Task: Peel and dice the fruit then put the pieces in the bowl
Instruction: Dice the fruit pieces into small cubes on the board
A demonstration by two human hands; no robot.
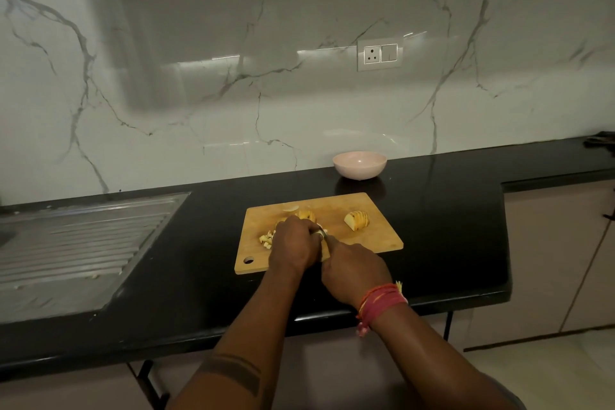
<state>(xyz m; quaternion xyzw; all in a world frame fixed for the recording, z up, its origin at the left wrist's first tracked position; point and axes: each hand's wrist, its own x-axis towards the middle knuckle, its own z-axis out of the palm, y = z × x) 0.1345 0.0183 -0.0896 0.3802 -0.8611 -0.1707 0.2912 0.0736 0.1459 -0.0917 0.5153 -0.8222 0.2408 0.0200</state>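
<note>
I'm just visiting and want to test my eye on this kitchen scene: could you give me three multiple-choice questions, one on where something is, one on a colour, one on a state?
1. Where does the bowl stand?
A. On the counter behind the cutting board
B. On the cutting board
C. In the sink

2. What colour is the bowl?
A. Dark blue
B. Pale pink
C. Green

3. What is in the bowl?
A. Heaped fruit pieces
B. Water
C. Nothing visible

Answers:
1 A: it sits on the black counter beyond the cutting board, near the wall.
2 B: its rim and sides look pale pink.
3 C: its inside shows bare; the diced pieces lie on the board.
</note>
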